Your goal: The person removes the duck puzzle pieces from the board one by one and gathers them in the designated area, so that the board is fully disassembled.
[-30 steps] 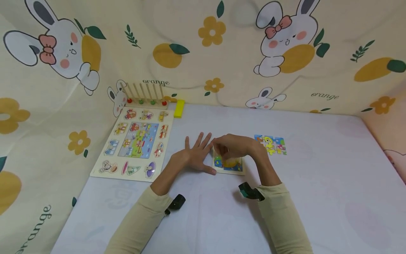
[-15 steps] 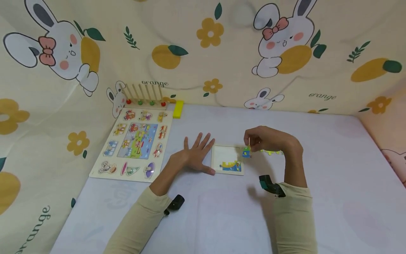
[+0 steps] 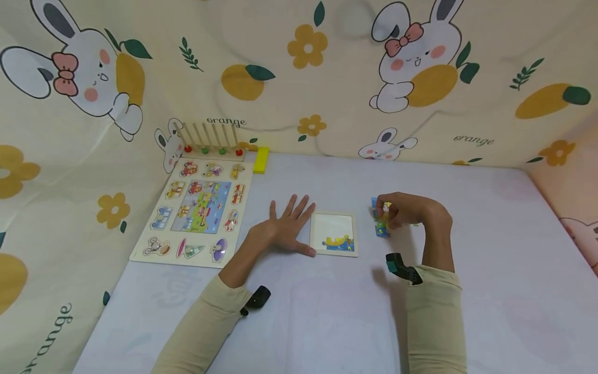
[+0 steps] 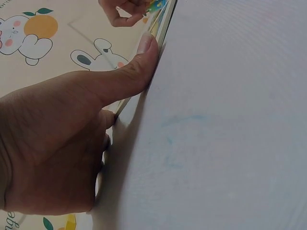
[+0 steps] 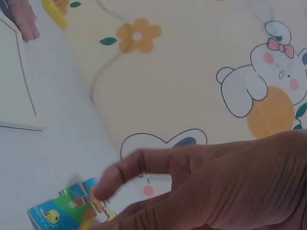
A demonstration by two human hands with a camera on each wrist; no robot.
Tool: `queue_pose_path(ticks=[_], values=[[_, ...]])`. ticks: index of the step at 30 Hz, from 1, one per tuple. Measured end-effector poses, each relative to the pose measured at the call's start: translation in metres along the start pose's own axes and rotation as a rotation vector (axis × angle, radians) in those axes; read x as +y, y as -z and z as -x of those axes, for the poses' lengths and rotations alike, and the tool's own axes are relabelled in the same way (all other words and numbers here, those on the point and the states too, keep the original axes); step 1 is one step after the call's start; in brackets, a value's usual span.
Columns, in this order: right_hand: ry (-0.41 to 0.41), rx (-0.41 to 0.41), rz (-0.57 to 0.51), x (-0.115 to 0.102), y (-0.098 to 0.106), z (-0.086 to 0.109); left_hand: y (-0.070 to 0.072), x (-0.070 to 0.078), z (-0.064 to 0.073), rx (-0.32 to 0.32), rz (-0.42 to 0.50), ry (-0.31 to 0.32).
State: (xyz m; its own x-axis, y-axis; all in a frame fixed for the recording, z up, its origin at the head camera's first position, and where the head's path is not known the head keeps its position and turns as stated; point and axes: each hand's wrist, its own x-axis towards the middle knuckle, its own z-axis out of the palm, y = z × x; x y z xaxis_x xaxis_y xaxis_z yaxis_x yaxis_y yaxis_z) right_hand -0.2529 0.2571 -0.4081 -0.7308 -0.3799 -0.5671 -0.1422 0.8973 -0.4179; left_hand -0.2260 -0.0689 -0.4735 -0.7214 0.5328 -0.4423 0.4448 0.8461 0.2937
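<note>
In the head view my left hand (image 3: 287,228) lies spread on the table, its thumb at the left edge of a small wooden puzzle tray (image 3: 333,224). Joined yellow-and-blue pieces (image 3: 338,243) sit in the tray's lower right corner. Off to the tray's right, my right hand (image 3: 408,209) pinches at a blue-green puzzle piece (image 3: 381,230) among other puzzle pieces (image 3: 374,203), which the hand partly covers. In the right wrist view, index finger and thumb come down at the colourful piece (image 5: 55,213) with a yellow animal on it.
A large wooden peg puzzle board (image 3: 191,254) with vehicle and toy pictures lies at the left. Behind it stands a peg rack (image 3: 212,155) with red and green beads, beside a yellow block (image 3: 261,160). Patterned cloth hangs along the back and left.
My right hand lifted a blue-green piece out of the tray and carried it right, down to the other pieces. Fewer pieces lie in the tray now. My left hand has stayed put.
</note>
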Motion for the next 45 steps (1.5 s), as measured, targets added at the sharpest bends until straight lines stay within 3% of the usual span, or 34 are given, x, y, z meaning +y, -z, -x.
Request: queue_pose_path(ticks=[4, 14, 28, 45], values=[[-0.087, 0.035, 0.047, -0.001, -0.001, 0.000, 0.001, 0.001, 0.001, -0.006, 0.003, -0.005], [-0.348, -0.005, 0.050, -0.012, -0.006, -0.009, 0.002, 0.001, 0.000, -0.002, 0.000, -0.013], [-0.308, 0.020, 0.065, -0.020, -0.007, -0.013, 0.001, -0.002, -0.002, -0.005, 0.012, -0.012], [-0.338, -0.017, 0.022, -0.019, -0.008, -0.015, 0.000, -0.003, -0.002, -0.015, 0.013, -0.005]])
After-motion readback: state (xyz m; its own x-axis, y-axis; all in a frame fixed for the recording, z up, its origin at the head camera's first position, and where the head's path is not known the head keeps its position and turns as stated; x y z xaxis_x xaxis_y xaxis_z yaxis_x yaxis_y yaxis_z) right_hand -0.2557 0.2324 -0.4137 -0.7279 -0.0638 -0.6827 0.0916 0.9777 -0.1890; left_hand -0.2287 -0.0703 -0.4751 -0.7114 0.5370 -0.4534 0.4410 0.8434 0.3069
